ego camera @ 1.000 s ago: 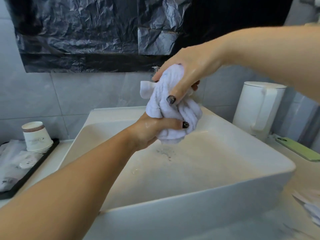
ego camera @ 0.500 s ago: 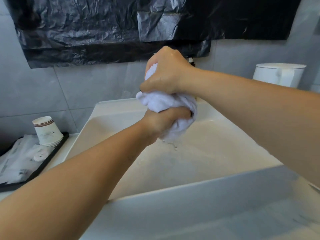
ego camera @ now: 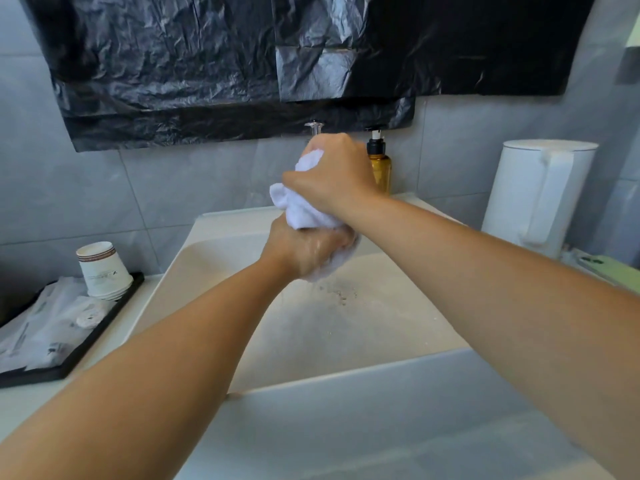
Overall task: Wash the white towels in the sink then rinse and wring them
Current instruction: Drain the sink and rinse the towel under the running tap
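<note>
Wringing above the sink (ego camera: 346, 382)
Right hand (ego camera: 332, 171) clenched round white towel (ego camera: 301, 209) from above; left hand (ego camera: 304, 251) gripping its lower end, directly beneath.

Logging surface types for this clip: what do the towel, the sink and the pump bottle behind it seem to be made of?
Towel: soft white terry-like cloth, bunched and dripping.
Sink: probably glazed ceramic, smooth off-white, thick squared rim.
Pump bottle: translucent amber, glass or plastic, cannot tell which; black pump.
</note>
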Demonstrator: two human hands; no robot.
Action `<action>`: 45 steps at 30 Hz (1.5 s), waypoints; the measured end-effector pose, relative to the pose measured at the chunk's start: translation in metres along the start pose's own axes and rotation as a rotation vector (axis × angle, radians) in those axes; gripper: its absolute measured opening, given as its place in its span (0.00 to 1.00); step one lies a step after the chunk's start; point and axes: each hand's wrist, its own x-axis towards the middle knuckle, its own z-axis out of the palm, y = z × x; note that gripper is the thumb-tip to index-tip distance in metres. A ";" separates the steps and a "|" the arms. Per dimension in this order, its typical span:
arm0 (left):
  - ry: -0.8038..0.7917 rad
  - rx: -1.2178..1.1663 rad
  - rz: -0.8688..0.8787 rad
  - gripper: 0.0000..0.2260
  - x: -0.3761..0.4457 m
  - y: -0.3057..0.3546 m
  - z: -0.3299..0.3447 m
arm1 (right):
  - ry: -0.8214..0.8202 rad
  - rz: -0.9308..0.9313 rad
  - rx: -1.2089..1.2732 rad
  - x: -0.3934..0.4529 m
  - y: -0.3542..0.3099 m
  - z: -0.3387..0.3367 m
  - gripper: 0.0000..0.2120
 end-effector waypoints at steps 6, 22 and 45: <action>0.272 -0.099 0.024 0.23 0.016 -0.017 -0.017 | -0.086 0.137 0.485 -0.015 0.055 -0.005 0.26; 0.224 -0.491 -0.429 0.13 0.015 -0.001 -0.028 | -1.160 -0.011 -0.731 -0.045 0.070 0.038 0.14; 0.076 -0.541 -0.451 0.16 0.014 -0.005 -0.023 | 0.305 -0.109 0.048 0.033 0.062 -0.008 0.08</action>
